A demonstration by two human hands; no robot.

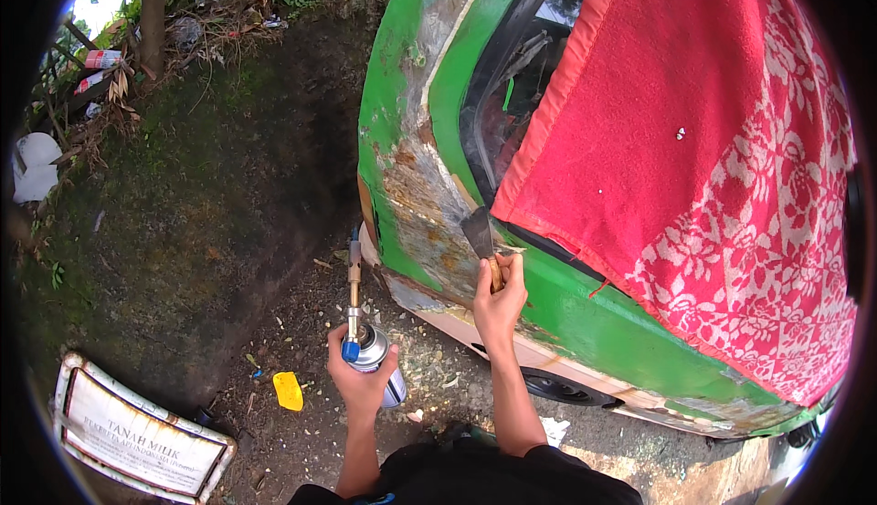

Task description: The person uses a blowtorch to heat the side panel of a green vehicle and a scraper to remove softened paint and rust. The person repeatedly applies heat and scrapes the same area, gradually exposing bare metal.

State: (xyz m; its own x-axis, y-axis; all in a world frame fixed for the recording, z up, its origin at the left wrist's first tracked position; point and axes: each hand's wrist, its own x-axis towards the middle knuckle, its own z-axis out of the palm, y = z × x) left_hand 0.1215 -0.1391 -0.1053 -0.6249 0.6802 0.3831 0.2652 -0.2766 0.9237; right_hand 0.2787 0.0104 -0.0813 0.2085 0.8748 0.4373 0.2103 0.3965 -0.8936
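Note:
My left hand (358, 379) is wrapped around a gas torch (370, 348), a canister with a blue knob and a long metal nozzle pointing away from me. No flame can be made out. In my right hand (501, 309) is a scraper (478, 233) with a wide dark blade and a wooden handle. Its blade rests at or just over the body of a green car (585, 341), below the window corner; contact is hard to tell. Around the blade, the car's paint is stripped to a patchy grey and rusty surface (425, 204).
A red flowered blanket (658, 158) covers the car's window and roof side. On the dirt ground lie a yellow scrap (288, 391) and paint flakes. A white framed sign (137, 436) leans at lower left. A mossy bank (201, 194) rises left, with a tree trunk (153, 21) behind.

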